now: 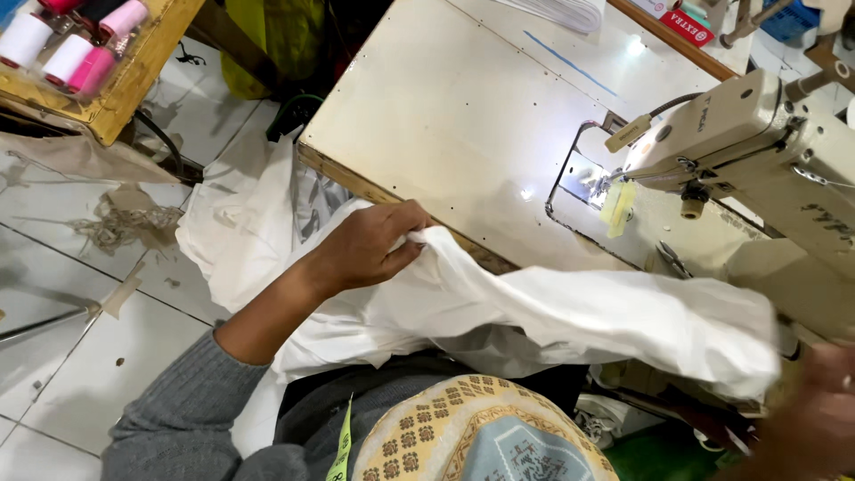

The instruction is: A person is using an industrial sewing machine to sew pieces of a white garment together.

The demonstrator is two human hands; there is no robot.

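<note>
At the far left, five spools of thread (pixel 67 40) sit in one wooden tray (pixel 134 76) above the tiled floor (pixel 80 356), which lies open beside the table (pixel 445 116). The left hand (pixel 370 245) pinches the one white cloth (pixel 534 312) at the table's near edge, the cloth stretching rightward. The right hand (pixel 815 419), blurred, meets the cloth's far end below the sewing machine (pixel 766 151); I cannot tell its grip.

One sewing machine (pixel 757 151), one white cloth (pixel 570 312), five thread spools (pixel 67 58), two hands (pixel 370 245), one patterned cap (pixel 481 432)
</note>
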